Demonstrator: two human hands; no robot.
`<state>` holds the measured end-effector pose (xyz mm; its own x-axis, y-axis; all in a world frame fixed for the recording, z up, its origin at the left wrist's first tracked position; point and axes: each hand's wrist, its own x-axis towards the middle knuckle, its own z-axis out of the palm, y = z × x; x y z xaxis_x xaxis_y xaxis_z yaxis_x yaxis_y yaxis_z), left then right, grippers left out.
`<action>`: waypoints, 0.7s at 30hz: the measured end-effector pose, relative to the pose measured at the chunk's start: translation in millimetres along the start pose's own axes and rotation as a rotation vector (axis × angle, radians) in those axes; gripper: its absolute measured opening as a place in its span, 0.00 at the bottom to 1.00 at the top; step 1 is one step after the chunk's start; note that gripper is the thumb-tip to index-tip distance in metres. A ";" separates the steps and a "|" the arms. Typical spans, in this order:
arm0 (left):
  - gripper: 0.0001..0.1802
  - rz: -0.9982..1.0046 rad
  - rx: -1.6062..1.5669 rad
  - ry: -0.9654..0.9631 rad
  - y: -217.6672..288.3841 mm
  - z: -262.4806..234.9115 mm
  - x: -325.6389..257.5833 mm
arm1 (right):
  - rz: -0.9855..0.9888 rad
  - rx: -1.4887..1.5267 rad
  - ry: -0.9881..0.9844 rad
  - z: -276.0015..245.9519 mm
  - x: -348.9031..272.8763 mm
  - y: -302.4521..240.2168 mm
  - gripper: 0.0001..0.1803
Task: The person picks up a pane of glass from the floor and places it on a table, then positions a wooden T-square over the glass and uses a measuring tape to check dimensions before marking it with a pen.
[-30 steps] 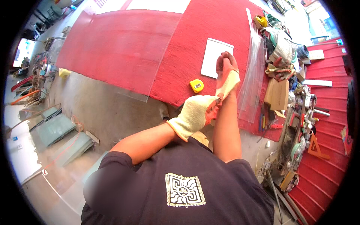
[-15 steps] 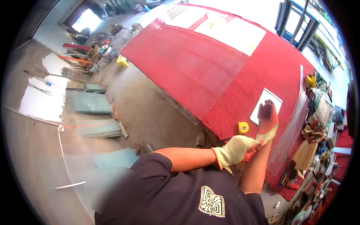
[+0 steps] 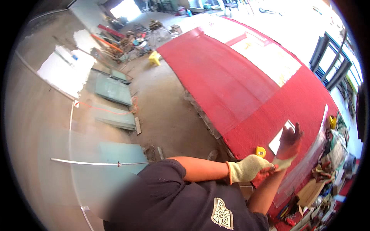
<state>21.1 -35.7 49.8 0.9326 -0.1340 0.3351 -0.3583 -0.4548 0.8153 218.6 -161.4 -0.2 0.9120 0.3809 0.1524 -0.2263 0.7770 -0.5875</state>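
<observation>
My left hand point(image 3: 250, 169), in a cream work glove with red-coated fingers, grips the cuff of the work glove point(image 3: 283, 164) on my right hand, at the wrist. Above the red-covered table point(image 3: 252, 134), my right hand point(image 3: 290, 143) is raised, its dark red-coated fingers spread and holding nothing. Behind that hand lies a white rectangular panel point(image 3: 274, 144), partly hidden by it. A yellow tape measure point(image 3: 261, 151) rests on the red cloth, just beyond my left hand.
A large flat sheet point(image 3: 219, 73) covers the table's far left part. Glass panes point(image 3: 113, 89) lean or lie at the left, with a yellow stool point(image 3: 154, 58) beyond. Tools, a cardboard piece point(image 3: 310, 193) and bundled material crowd the table's right side. Dark frames point(image 3: 329, 61) stand far right.
The fingers of my right hand have gone from bunched to spread. My left hand keeps hold of the glove cuff. The whole view has shifted, so the table appears lower and farther right.
</observation>
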 end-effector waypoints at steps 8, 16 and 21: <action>0.26 -0.698 -0.956 0.171 -30.1 -6.3 -29.2 | 0.140 0.334 -0.166 106.2 -31.0 -31.5 0.38; 0.20 -0.869 -3.174 -1.128 -47.9 -25.8 -39.2 | 0.529 0.275 -0.682 177.4 -118.0 -2.9 0.27; 0.12 -0.772 -2.908 -0.742 -37.4 -29.5 -67.0 | 0.658 0.396 -0.704 199.3 -128.6 6.1 0.24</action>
<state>-29.3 16.3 10.8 0.5734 -0.7219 0.3873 0.7494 0.2712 -0.6040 31.7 -105.7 135.0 0.1905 0.8961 0.4008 -0.8187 0.3703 -0.4388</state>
